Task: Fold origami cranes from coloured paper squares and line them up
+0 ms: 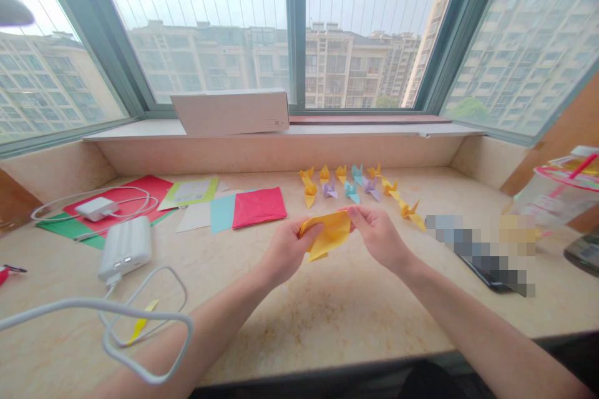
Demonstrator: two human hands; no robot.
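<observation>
Here we go: a folded sheet of yellow origami paper (330, 234) is held up just above the marble-look counter (327, 318), with the left hand (287, 249) and right hand (379, 237) close together, both 2 clamped on it! Just ahead runs a loose row of small paper cranes (341, 184) in yellow, lilac and pale blue (what a flock). To the left, a folded pink paper (259, 207) lies against a pale blue sheet (222, 213), with a white power bank (125, 248) further out. On the right, a pixelated patch (486, 255) hides something, possibly a phone.
</observation>
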